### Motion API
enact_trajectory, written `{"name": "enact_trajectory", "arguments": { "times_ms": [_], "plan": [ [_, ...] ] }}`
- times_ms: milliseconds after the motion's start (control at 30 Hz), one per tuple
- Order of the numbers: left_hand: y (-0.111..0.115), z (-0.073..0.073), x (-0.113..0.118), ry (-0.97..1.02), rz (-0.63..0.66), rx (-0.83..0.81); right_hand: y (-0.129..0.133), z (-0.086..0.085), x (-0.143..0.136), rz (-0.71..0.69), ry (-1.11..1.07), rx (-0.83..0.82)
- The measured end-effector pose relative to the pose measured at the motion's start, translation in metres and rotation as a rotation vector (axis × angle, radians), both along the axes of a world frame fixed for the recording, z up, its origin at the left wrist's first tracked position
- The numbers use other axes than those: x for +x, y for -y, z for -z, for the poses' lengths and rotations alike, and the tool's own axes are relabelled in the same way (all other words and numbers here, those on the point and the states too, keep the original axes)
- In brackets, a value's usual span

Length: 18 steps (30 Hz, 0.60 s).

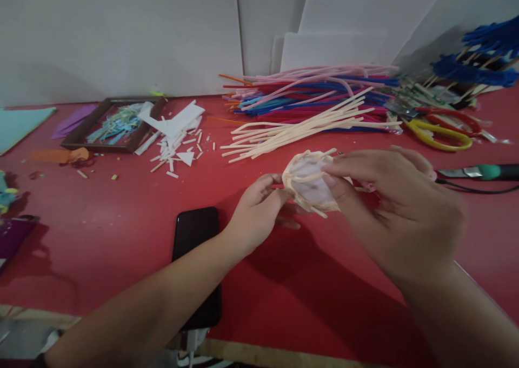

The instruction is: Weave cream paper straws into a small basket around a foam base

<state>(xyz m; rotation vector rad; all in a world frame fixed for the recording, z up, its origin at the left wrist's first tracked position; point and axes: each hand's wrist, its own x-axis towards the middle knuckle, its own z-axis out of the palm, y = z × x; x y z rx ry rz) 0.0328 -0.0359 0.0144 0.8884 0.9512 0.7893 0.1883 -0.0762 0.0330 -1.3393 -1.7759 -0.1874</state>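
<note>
A small white piece edged with cream pipe cleaners is held above the red table between my two hands. My left hand pinches its left rim between thumb and fingers. My right hand grips a cream pipe cleaner strand at the right side of the piece, thumb and forefinger together. Loose strand ends stick out at its top and bottom. The fingertips of my right hand hide part of its right edge. Just beyond lies a bundle of cream pipe cleaners.
Coloured pipe cleaners are heaped at the back. Yellow-handled scissors and a glue gun or similar corded tool lie right. A black phone is under my left forearm. White scraps and a brown frame sit left.
</note>
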Motion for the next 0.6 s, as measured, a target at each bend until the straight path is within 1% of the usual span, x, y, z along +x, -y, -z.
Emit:
{"name": "enact_trajectory", "arguments": {
  "times_ms": [100, 300, 400, 533, 600],
  "plan": [
    [0.0002, 0.0020, -0.0005, -0.047, 0.026, 0.031, -0.0010, 0.0011, 0.0000, -0.008, 0.001, -0.003],
    [0.0011, 0.0059, -0.0035, -0.065, 0.052, 0.069, -0.0032, 0.0073, 0.0007, -0.056, -0.051, 0.060],
    [0.0013, 0.0065, -0.0032, -0.099, 0.012, 0.096, -0.0017, 0.0062, 0.0011, -0.116, -0.068, 0.039],
    [0.0015, 0.0053, -0.0024, -0.113, -0.083, 0.109, 0.0014, 0.0007, 0.0003, -0.216, -0.033, 0.034],
    [0.0020, 0.0047, -0.0025, -0.144, -0.115, 0.152, 0.0029, -0.0016, -0.0014, -0.239, -0.037, 0.025]
  ]
}}
